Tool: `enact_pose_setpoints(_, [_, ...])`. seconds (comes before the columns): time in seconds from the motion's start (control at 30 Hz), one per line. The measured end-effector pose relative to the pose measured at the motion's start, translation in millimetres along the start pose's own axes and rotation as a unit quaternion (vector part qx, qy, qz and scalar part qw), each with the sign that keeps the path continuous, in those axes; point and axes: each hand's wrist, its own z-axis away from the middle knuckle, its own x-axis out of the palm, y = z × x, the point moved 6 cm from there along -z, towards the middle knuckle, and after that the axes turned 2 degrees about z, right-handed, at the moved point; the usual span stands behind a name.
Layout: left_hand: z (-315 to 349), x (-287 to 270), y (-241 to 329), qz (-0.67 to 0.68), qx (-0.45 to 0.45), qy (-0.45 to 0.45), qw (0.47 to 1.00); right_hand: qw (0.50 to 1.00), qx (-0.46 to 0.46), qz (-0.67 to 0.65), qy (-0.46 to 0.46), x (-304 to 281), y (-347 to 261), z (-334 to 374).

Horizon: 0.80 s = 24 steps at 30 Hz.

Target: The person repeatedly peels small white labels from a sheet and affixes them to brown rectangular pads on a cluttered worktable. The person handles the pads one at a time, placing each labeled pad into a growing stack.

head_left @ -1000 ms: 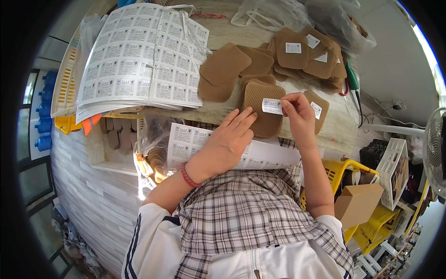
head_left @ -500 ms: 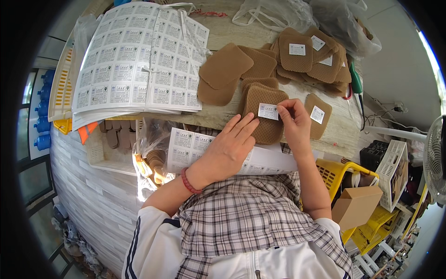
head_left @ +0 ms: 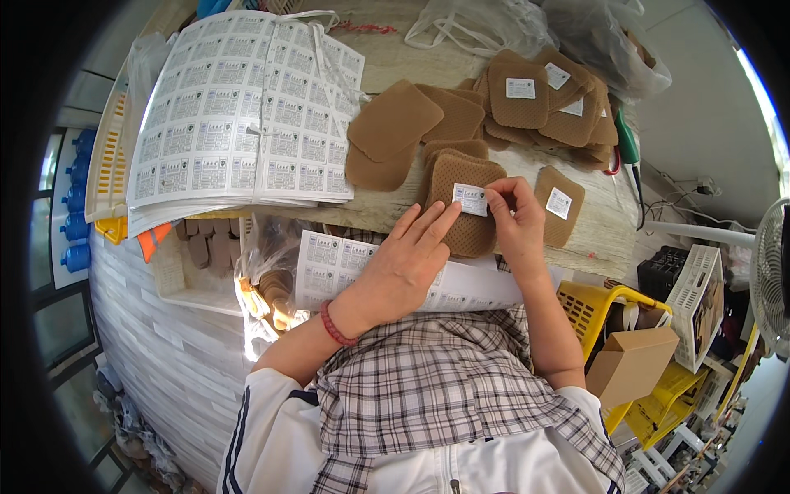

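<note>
A brown textured pad [head_left: 461, 230] lies at the near edge of the wooden table [head_left: 592, 222]. A small white sticker label [head_left: 471, 199] sits on the pad. My right hand [head_left: 517, 222] pinches the label's right edge with thumb and fingers. My left hand [head_left: 407, 267] lies flat with its fingertips on the pad's left side, beside the label. A sheet of printed labels [head_left: 329, 267] rests on my lap under my left hand.
A stack of label sheets [head_left: 239, 123] covers the table's left. Plain brown pads [head_left: 395, 123] lie in the middle, labelled ones [head_left: 543, 99] pile at the far right, one labelled pad [head_left: 559, 206] sits alone. Clear plastic bags [head_left: 485, 25] lie behind. Yellow crates [head_left: 592, 309], a cardboard box [head_left: 629, 366] stand right.
The label has come down flat onto the pad. My right hand has shifted with it and my left fingertips have moved closer to the label.
</note>
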Motion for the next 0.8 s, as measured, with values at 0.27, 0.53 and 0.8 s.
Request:
enact_pose_setpoints(0.27, [3,6,0,-0.026,-0.001,-0.008,1.0,0.995,-0.074,0.062,0.033,3,-2,3])
enact_pose_setpoints(0.53, [3,8,0,-0.05,-0.002,-0.018,0.999,0.964,-0.114,0.202,0.128,3,-11,11])
enact_pose_setpoints(0.8, [4,7,0,-0.042,0.001,0.003,0.999,0.958,-0.156,0.175,0.164,-11,-9,2])
